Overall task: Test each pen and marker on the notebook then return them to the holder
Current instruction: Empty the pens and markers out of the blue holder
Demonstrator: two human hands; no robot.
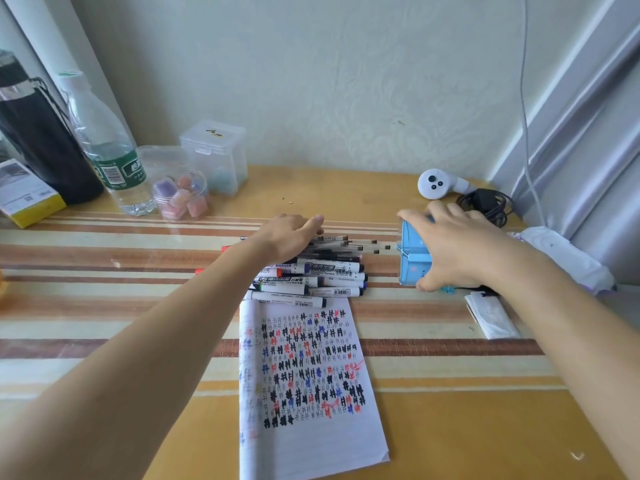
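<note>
A pile of white-barrelled markers [311,278] and thin dark pens [349,244] lies on the table just beyond the notebook [308,372], whose open page is covered in black, red and blue hash marks. My left hand [291,237] rests palm down on the far side of the pile, fingers curved over the pens. The blue pen holder [412,261] lies tipped on its side to the right of the pile, its mouth facing the pens. My right hand [450,244] grips the holder from above, thumb near its lower edge.
At the back left stand a water bottle [107,150], a black flask [38,140], a cup of coloured cubes [181,197] and a clear box [214,157]. A white device [433,183] with a black cable [485,202] lies behind the holder, with white packets [491,317] at right.
</note>
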